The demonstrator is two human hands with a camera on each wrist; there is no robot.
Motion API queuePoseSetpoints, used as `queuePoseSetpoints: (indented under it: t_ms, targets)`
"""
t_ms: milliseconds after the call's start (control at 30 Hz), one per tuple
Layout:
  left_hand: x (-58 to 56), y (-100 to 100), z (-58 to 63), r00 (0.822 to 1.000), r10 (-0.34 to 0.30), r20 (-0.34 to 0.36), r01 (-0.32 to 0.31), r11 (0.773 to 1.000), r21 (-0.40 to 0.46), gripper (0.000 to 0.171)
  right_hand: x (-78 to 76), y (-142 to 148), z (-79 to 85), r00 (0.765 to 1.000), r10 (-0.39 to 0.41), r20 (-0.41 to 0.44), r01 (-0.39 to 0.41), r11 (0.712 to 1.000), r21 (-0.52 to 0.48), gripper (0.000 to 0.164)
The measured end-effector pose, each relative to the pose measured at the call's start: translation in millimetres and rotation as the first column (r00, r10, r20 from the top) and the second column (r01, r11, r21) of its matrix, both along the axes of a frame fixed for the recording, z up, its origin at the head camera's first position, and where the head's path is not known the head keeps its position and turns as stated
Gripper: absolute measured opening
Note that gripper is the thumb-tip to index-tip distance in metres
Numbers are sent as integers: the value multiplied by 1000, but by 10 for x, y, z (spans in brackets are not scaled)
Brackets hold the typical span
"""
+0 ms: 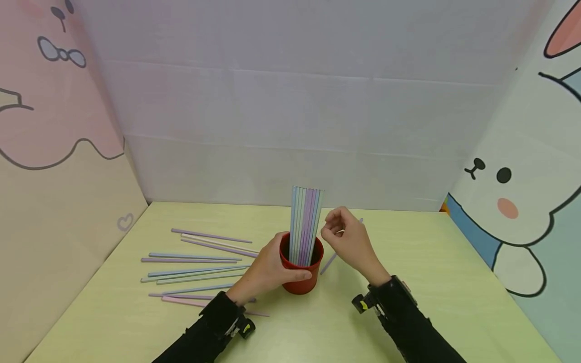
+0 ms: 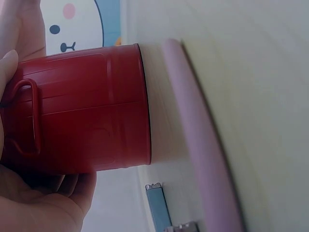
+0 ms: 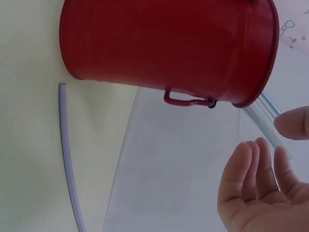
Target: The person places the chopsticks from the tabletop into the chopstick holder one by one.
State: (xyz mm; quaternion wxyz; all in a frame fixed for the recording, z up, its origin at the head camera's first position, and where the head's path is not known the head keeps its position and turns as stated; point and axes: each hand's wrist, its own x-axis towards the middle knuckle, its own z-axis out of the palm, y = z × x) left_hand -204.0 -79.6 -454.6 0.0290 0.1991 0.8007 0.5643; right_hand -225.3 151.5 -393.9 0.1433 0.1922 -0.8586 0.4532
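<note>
Bucket [image 1: 300, 287] with straws [image 1: 306, 222], steadied by one hand

Midway between the left and right edges of the tabletop [image 1: 436, 287], the left hand [image 1: 272, 264] wraps thumb and fingers round the red bucket. The right hand [image 1: 354, 244], fingers loosely bent and thumb apart, grasps nothing beside the near-upright straws. Loose straws [image 1: 188, 260] lie toward the left edge; one purple straw [image 1: 329, 263] lies right of the bucket.
</note>
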Motion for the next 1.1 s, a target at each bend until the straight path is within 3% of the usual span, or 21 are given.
queuePoseSetpoints:
  t_ms: [133,233,467,833,1100]
  targets:
    - [-1,-2,-1,1000,-3,4,3,1000,7,97,-98,97,44,998,-61,-7,62,998,22,21]
    - [-4,-3,-3,1000,-5,5,5,1000,7,96,-215,191,74,994,-111,1,110,989,94,35]
    - [6,-14,-16,1000,-4,15,4,1000,-12,96,-486,411,56,954,-282,102,233,912,338,75]
    - [11,-26,-13,1000,-1,23,1,1000,-11,97,-771,590,-305,879,-404,252,251,844,474,91]
    - [1,-13,-12,1000,-4,16,4,1000,-10,97,-853,566,-500,827,-484,285,259,779,570,93]
